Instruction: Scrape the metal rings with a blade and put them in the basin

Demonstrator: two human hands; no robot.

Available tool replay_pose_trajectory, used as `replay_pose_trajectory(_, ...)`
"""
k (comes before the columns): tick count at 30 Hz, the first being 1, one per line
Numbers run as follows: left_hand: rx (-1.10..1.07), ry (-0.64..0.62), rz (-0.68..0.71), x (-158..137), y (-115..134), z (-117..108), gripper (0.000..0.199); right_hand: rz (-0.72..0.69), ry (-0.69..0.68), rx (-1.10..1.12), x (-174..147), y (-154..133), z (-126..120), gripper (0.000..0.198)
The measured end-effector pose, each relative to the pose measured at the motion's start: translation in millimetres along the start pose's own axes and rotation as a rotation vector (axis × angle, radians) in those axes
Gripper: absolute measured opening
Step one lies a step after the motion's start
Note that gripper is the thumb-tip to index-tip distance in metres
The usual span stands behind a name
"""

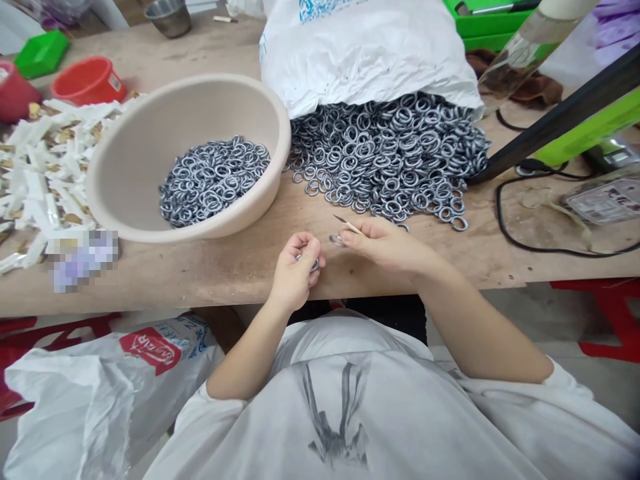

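My left hand [294, 275] is closed near the table's front edge, its fingers curled around grey metal rings [315, 265] that show only in part. A short gap to the right, my right hand [383, 245] pinches a slim pale stick with a dark pointed tip [350, 225], perhaps a fine brush. One grey ring [336, 240] also sticks out from its fingertips. Beyond both hands, a heap of similar rings [385, 153] spills from a white sack [370, 63]. To the left, a beige basin [113, 193] holds many more rings [215, 177].
White and tan pieces [37, 167] cover the table's left side, near a red container [87, 81] and a green tray [43, 53]. A black post [560, 110], a clear bottle [530, 50] and a black cable [510, 230] are at right. A metal bowl [169, 17] stands behind.
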State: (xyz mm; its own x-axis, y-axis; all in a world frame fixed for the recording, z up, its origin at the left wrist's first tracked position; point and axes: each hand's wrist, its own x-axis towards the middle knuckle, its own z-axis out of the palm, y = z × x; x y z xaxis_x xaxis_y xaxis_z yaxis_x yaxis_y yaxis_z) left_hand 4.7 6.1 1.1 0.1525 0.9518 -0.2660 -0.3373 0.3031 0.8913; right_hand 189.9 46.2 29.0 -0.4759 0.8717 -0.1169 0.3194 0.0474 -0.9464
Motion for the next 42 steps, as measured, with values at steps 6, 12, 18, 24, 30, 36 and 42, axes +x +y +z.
replay_pose_trajectory(6, 0.235, -0.094, 0.100, 0, -10, 7, 0.044, -0.048, 0.052, 0.263, -15, -3, 23, 0.040)
replay_pose_trajectory(12, -0.077, -0.156, -0.192, -6, 2, 18, 0.042, -0.246, 0.337, -0.110, -20, 1, 36, 0.035)
replay_pose_trajectory(18, -0.149, -0.203, -0.248, -8, 6, 21, 0.042, -0.145, 0.308, 0.073, -7, 11, 32, 0.051)
replay_pose_trajectory(24, -0.236, -0.089, -0.306, -10, 7, 27, 0.046, -0.238, 0.444, -0.266, -20, 14, 35, 0.045)
replay_pose_trajectory(30, -0.265, 0.013, -0.271, -8, 2, 28, 0.043, -0.349, 0.414, -0.741, -34, 7, 40, 0.046)
replay_pose_trajectory(36, -0.284, 0.010, -0.251, -11, 0, 29, 0.045, -0.403, 0.416, -0.759, -33, 9, 38, 0.046)
replay_pose_trajectory(42, -0.305, 0.001, -0.221, -11, -3, 29, 0.045, -0.418, 0.384, -0.700, -37, 5, 39, 0.042)
